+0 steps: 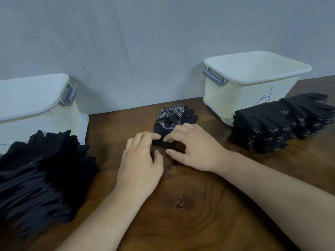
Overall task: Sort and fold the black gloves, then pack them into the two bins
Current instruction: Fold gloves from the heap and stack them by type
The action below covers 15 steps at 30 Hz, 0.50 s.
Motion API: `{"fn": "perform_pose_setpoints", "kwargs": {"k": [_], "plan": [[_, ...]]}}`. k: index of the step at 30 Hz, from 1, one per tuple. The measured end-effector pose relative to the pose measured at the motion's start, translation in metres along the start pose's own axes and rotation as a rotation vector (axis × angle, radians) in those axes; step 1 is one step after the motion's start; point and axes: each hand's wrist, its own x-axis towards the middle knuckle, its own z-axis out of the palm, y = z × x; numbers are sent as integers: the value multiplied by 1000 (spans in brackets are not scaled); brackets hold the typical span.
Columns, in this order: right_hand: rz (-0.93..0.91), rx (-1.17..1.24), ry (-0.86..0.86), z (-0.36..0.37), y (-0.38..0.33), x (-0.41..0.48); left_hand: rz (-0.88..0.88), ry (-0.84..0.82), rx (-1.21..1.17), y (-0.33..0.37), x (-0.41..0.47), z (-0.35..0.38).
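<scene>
Centrally on the counter [199, 205], the left grip [140, 160] and right grip [195, 147] meet over one small black glove [164, 143]. Both are curled, not spread. The left one's forefinger and thumb close on the glove's left end, while the right one's bent fingers pinch its right end, thumb lying low towards the person. The glove sits low on the wood between the two sets of fingertips, mostly hidden by them.

Just behind it, touching the right grip's knuckles, lies a loose heap [174, 116] of dotted gloves. A big untidy pile [41, 174] of plain black gloves sits at the left, in front of the left bin [36, 120]. At the right, a neater stack [282, 122] with dotted palms rests against the right bin [235, 95], which bears a drawn letter A. Neither bin's inside shows any gloves from this angle.
</scene>
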Motion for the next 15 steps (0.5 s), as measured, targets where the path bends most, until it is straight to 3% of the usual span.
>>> {"fn": "perform_pose_setpoints", "kwargs": {"k": [5, 12, 15], "plan": [[-60, 47, 15, 5, -1, 5, 45, -96, 47, -2, -1, 3], [90, 478, 111, -9, -6, 2, 114, -4, 113, -2, 0, 4], [110, 317, 81, -10, 4, 6, 136, 3, 64, 2, -3, -1]]}}
